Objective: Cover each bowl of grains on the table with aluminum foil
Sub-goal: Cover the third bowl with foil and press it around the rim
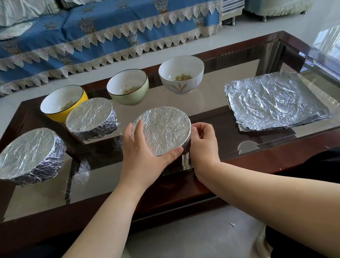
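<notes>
Glass table (265, 67) carries all. Foil stack (274, 101) far right. Foil-covered bowl (164, 129) near front edge, centre. Left hand (144, 152) cups its left rim, thumb along front. Right hand (201, 144) fingers curled, pressing foil on right side.

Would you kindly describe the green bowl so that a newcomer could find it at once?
On the dark-framed glass coffee table, three uncovered bowls stand in a row along the far side, nearest the blue sofa. The pale green ceramic bowl is the middle one, between the yellow bowl and the white flower-painted bowl. Only it has a dark rim with green sides.
</notes>
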